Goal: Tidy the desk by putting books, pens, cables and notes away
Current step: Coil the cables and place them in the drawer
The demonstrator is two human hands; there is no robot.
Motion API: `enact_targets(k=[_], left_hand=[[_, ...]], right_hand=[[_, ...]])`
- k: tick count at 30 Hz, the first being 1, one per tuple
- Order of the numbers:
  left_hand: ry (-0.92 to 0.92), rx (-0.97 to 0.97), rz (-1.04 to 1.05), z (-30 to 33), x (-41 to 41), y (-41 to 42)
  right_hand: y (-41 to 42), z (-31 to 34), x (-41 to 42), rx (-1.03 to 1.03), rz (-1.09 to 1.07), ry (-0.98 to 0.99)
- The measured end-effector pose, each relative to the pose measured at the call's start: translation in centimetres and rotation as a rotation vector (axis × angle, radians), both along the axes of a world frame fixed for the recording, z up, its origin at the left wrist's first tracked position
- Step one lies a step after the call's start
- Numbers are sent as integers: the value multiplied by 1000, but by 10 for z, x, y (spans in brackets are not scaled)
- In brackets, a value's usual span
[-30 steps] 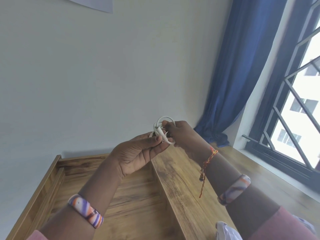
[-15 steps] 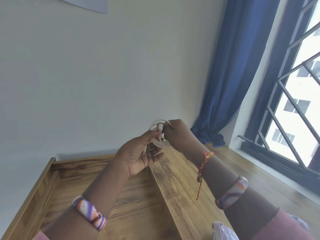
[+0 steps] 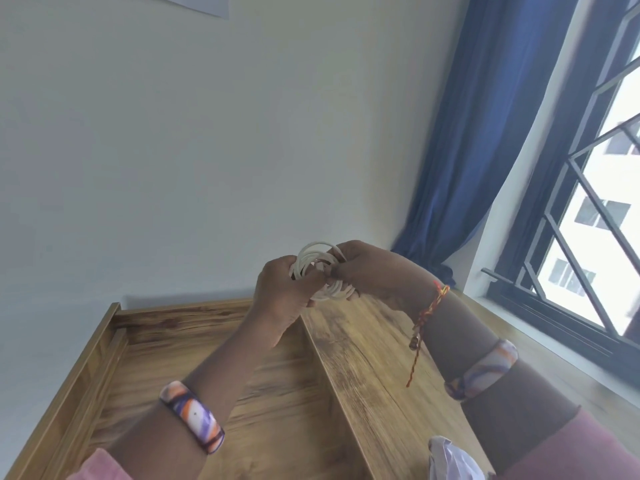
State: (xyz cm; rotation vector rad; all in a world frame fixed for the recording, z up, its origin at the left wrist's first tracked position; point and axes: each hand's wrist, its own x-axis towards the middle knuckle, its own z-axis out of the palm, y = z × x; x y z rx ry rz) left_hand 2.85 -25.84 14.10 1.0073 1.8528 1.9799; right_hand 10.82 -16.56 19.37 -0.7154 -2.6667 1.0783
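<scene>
Behind the wooden bench (image 3: 363, 358) stood a plain pale wall, and at about two o'clock a blue curtain (image 3: 485, 133) hung beside a barred window (image 3: 588, 237). Both hands were lifted above the bench, near the centre of the view. The left hand (image 3: 287, 292) had its fingers curled around the left side of a white cable (image 3: 318, 261), which was wound into several loose loops. The right hand (image 3: 374, 271) pinched the same coil from the three o'clock side, so the cable was held in the air between the two hands and did not touch the bench. I could not see the ends of the cable; the fingers hid them.

The main risk, in my judgement, was that the coil would spring open. The loops looked stiff and were not tied, so if one hand relaxed its grip to tuck an end, the rings could slide apart and the winding would need to be done again. A second risk was a drop: the coil hung over the raised divider (image 3: 332, 368) of the bench, and it could fall to either side and uncoil there. At five o'clock a white plastic bag (image 3: 450, 459) lay at the bench edge, near the right forearm, and a careless move of that arm could push it off.
</scene>
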Motion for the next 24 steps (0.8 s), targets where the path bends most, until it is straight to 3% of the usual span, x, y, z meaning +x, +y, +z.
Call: enact_targets(k=[6,13,21,24], left_hand=[[270,-82,114,6,1,-2],[127,35,44,10,2,-10],[249,69,37,7,4,-9],[351,50,82,7,8,-7]], right_hand=[[-6,-2,0,-36,-72,100],[-6,8,4,-96,-116,151],[-9,10,6,-86,-93,160],[-10,5,2,11,-130,180]])
